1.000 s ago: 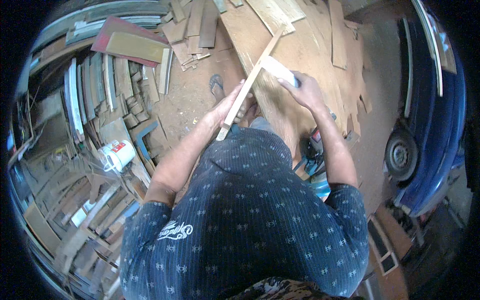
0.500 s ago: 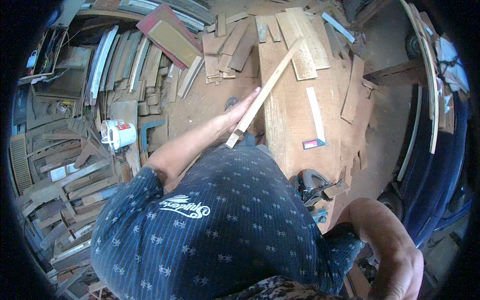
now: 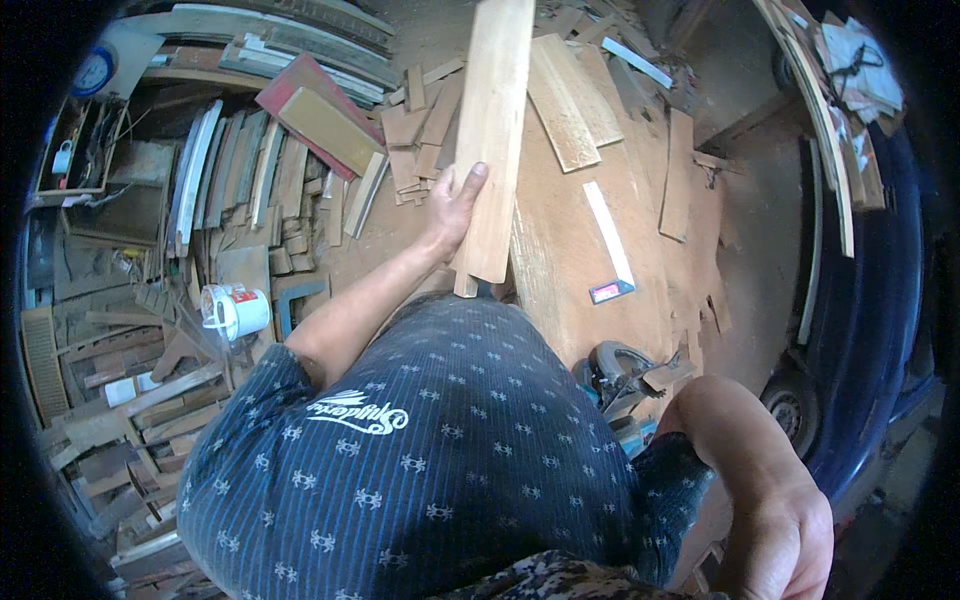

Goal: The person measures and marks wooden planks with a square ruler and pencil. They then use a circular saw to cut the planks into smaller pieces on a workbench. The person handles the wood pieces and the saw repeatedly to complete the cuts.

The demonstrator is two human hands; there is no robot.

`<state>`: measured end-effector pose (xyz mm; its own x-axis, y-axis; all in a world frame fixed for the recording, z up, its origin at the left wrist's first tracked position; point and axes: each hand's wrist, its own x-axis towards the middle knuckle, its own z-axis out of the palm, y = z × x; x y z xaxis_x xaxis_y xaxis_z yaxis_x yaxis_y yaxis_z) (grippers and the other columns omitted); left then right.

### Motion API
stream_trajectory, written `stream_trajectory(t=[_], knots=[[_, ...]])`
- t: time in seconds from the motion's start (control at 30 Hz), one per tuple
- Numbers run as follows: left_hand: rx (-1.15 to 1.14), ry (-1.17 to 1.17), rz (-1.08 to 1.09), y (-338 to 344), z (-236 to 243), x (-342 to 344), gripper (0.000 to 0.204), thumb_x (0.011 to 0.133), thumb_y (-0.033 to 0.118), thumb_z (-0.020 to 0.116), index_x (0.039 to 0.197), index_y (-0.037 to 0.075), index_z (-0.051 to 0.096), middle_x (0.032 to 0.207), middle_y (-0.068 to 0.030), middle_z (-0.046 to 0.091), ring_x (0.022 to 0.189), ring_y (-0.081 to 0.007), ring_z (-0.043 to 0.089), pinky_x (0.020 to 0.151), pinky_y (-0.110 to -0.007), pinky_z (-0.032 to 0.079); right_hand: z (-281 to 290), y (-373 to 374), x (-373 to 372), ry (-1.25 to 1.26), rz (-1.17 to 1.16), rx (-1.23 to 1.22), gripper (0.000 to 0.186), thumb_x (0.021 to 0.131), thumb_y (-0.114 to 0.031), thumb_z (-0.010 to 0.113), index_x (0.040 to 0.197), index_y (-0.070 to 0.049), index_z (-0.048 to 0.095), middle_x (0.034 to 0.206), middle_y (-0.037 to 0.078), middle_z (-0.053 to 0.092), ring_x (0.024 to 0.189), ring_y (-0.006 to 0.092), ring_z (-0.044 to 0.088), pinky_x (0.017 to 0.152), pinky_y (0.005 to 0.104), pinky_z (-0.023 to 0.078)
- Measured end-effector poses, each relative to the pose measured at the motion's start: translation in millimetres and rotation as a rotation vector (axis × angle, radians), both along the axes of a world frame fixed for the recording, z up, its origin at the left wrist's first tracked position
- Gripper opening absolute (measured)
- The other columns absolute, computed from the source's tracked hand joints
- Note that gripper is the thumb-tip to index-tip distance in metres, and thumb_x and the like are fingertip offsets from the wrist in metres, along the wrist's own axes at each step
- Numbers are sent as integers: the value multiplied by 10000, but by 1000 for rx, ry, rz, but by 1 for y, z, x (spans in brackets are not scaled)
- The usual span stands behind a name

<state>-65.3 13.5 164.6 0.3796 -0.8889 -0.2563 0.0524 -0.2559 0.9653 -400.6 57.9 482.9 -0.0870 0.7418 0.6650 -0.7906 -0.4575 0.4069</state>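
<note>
My left hand (image 3: 452, 215) is closed round a long, pale wooden board (image 3: 495, 130), with the thumb lying over its face. The board stands tilted up and away from me, its broad face showing, and its far end runs out of the top of the picture. Its near end, with a small notched piece at the corner, hangs just in front of my shirt. Down at the lower right, my right hand (image 3: 785, 545) is held beside my body; its fingers are turned away and mostly hidden.
On the wooden worktable (image 3: 560, 270) lie a try square (image 3: 610, 245), a circular saw (image 3: 620, 372) and loose boards (image 3: 563, 105). Timber offcuts and a white bucket (image 3: 237, 312) fill the left side. A dark blue vehicle (image 3: 865, 340) stands at the right.
My left hand has turned the board from its narrow edge to its broad face and swung its far end leftward and up. My right hand stays low at the right.
</note>
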Motion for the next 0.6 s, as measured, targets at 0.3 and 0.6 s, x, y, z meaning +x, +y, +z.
stream_trajectory(t=[0.3,0.6], knots=[[-261,-28,-19,7,15,-12,729,922,490,742,1354,-45,498,1221,-165,642,1115,-207,622,966,-352,509,-2,23,-13,78,51,-23,539,1028,-113,551,1531,-72,361,1602,117,391,1433,256,427,1196,383,393],[-246,54,-51,7,17,-3,651,965,470,694,1329,-43,526,1163,-137,671,1061,-174,640,912,-324,527,-7,48,-25,154,-65,55,568,982,-147,613,1499,-57,397,1594,138,399,1458,288,402,1211,414,377]])
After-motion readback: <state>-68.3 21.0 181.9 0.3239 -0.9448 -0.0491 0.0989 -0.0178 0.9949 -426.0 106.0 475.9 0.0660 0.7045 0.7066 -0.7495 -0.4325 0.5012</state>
